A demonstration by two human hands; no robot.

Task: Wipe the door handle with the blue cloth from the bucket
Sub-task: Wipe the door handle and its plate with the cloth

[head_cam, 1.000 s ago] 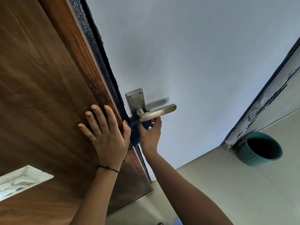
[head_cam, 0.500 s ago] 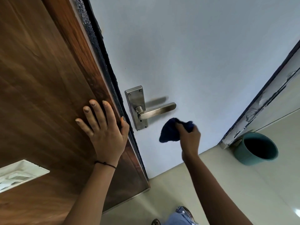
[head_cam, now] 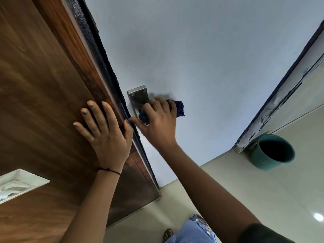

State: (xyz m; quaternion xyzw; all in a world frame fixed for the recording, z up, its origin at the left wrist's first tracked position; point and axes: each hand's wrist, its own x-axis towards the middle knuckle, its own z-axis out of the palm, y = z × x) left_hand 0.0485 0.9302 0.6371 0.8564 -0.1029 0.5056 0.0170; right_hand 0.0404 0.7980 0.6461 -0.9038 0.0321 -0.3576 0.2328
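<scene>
The metal door handle [head_cam: 138, 96] is mounted on the white door face; only the top of its plate shows, the lever is hidden. My right hand [head_cam: 157, 123] covers the lever, closed around the dark blue cloth [head_cam: 179, 108], which sticks out to the right of my fingers and below my thumb. My left hand [head_cam: 105, 132] lies flat with fingers spread on the brown wooden door face [head_cam: 43, 102], its thumb at the door's edge, holding nothing.
A teal bucket [head_cam: 263, 160] stands on the pale tiled floor at the right, against the chipped door frame [head_cam: 280, 95]. My foot in a sandal [head_cam: 167, 234] and jeans leg show at the bottom. A white vent panel [head_cam: 19, 185] sits low in the wooden face.
My right hand, with the cloth, has moved from below and right of the lever back up onto the handle, covering the lever. My left hand has stayed flat on the wooden face.
</scene>
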